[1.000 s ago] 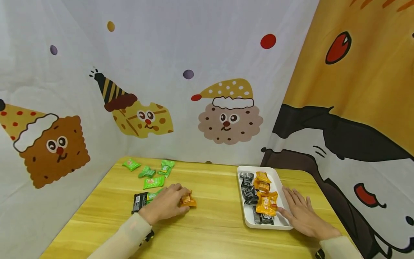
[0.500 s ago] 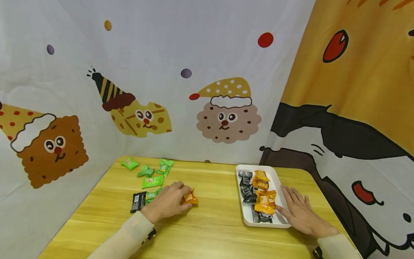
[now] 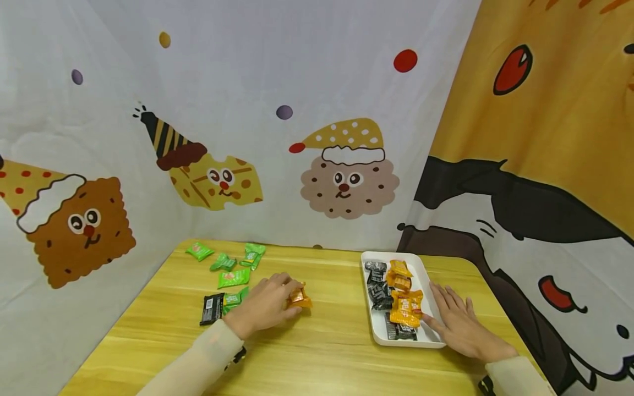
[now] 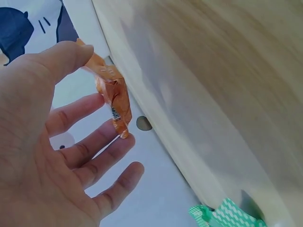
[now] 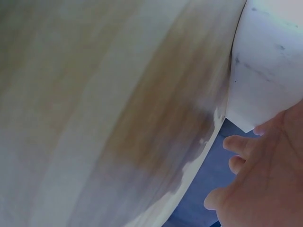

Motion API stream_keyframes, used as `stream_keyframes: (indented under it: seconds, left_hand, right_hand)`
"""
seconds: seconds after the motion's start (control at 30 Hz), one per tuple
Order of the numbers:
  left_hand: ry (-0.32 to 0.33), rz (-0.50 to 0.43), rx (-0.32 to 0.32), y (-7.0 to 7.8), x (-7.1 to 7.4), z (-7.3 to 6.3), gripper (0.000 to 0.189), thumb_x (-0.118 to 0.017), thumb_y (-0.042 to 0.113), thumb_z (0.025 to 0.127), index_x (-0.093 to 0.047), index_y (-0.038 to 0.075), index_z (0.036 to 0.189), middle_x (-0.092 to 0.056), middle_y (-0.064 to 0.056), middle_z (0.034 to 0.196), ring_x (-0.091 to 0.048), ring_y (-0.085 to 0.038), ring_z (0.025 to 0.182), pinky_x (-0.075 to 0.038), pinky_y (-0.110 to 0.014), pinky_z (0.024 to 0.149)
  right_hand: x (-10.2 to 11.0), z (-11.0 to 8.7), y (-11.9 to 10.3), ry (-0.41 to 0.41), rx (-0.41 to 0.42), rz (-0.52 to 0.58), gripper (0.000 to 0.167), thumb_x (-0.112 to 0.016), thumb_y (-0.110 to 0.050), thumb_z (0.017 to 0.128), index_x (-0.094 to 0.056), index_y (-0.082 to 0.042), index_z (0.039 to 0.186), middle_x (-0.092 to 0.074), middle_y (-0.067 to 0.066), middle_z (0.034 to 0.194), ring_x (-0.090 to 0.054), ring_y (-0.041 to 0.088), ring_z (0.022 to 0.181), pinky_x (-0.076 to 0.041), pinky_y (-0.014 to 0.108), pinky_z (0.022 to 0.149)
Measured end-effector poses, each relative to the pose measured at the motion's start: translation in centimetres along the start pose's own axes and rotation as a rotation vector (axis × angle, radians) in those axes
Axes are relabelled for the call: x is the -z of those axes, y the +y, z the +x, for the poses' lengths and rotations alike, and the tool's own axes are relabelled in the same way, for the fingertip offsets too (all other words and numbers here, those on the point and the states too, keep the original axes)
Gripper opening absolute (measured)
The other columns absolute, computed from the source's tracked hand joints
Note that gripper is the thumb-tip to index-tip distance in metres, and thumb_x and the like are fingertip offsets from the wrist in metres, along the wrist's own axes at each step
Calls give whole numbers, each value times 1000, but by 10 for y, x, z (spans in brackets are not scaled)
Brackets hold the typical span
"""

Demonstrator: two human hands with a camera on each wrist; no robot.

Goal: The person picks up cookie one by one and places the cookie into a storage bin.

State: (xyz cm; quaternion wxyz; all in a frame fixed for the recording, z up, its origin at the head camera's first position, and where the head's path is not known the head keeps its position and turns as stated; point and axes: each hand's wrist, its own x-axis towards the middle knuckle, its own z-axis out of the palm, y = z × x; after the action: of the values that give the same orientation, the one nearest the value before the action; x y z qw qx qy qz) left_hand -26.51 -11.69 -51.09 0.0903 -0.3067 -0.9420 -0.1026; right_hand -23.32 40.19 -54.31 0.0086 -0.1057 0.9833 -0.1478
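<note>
My left hand pinches an orange-wrapped candy by thumb and fingers, low over the wooden table. The left wrist view shows that candy between the thumb and the bent fingers. On the right, my right hand lies with straight fingers along the right side of a white tray, its thumb by the rim. Several orange candies and black candies lie inside the tray. In the right wrist view the hand is beside the white tray wall.
Left of my left hand lie a black-wrapped candy and a green candy partly hidden by the hand. Several more green candies lie toward the table's far left corner. A cartoon-printed curtain hangs behind the wooden table.
My left hand has moved a little to the right with the orange candy, away from the black and green candies. The right hand stays at the tray.
</note>
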Motion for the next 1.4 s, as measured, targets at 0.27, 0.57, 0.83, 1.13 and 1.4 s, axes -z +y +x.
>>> stream_keyframes:
  seconds: [0.27, 0.57, 0.83, 1.13, 1.4]
  left_hand:
    - [49, 8, -51, 13, 0, 11, 52, -88, 44, 106, -77, 21, 151, -76, -4, 130, -73, -22, 113, -67, -49, 91]
    - [68, 22, -99, 32, 1, 27, 53, -86, 44, 108, -74, 25, 155, -75, -4, 133, -72, -23, 119, -68, -48, 98]
    - [53, 38, -119, 50, -1, 46, 54, -80, 47, 111, -71, 27, 160, -74, -3, 140, -70, -22, 128, -67, -47, 106]
    - [74, 72, -170, 71, -1, 69, 54, -76, 50, 112, -69, 28, 161, -74, -1, 142, -70, -20, 126, -66, -42, 107]
    - [75, 61, -202, 94, -1, 93, 57, -78, 51, 111, -68, 28, 163, -75, 0, 142, -71, -18, 125, -67, -40, 106]
  right_hand:
    - [0, -1, -2, -1, 13, 12, 98, -62, -60, 117, -26, 4, 182, -27, 37, 187, -21, 68, 171, -9, 100, 126]
    - [1, -1, -3, -6, 10, 17, 99, -61, -61, 117, -24, 4, 182, -26, 39, 187, -20, 69, 171, -9, 100, 126]
    - [0, -1, -1, -6, 18, 16, 98, -62, -60, 117, -25, 3, 182, -26, 37, 187, -20, 69, 171, -8, 99, 127]
    - [2, -1, -2, -8, 16, 15, 99, -62, -61, 117, -25, 5, 182, -26, 38, 187, -20, 69, 171, -8, 99, 127]
    - [2, -3, -1, -10, 19, 16, 98, -61, -60, 117, -24, 4, 182, -25, 37, 188, -20, 69, 171, -8, 99, 127]
